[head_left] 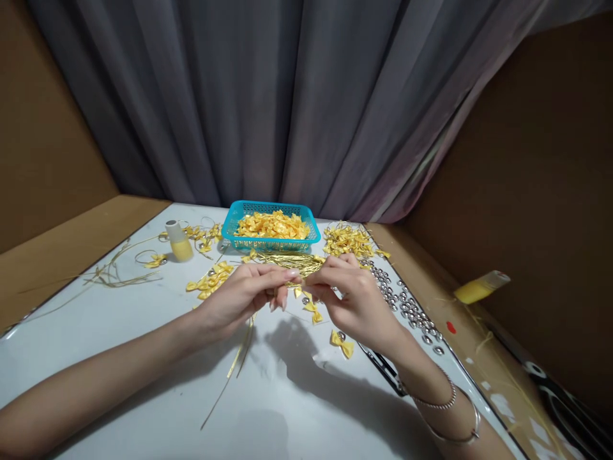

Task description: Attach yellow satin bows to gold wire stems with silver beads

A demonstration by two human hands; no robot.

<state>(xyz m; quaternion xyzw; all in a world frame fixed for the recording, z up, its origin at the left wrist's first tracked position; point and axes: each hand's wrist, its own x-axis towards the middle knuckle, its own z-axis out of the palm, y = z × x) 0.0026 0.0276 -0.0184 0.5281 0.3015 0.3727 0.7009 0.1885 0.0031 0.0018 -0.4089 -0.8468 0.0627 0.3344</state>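
Note:
My left hand point(256, 287) and my right hand point(347, 287) meet above the middle of the white table, fingertips pinched close together. From beneath my left fingers, thin gold cord point(245, 348) trails down towards the front. Whatever sits between my right thumb and finger is too small to make out. Below the hands lie yellow ribbon bows point(313, 312), and one more bow point(341, 345) is near my right wrist. A bundle of gold cords point(287, 259) stretches behind my fingers. Left of my left hand is a pile of yellow bows point(211, 280).
A blue basket point(272, 243) of yellow pieces stands at the back. Right of it is a heap of corded bows point(349, 240). Silver rings point(414, 313) line the right edge. Bottles with yellow point(181, 246) stand left and lie right. Black tweezers-like tool point(383, 370) lies beneath my right forearm.

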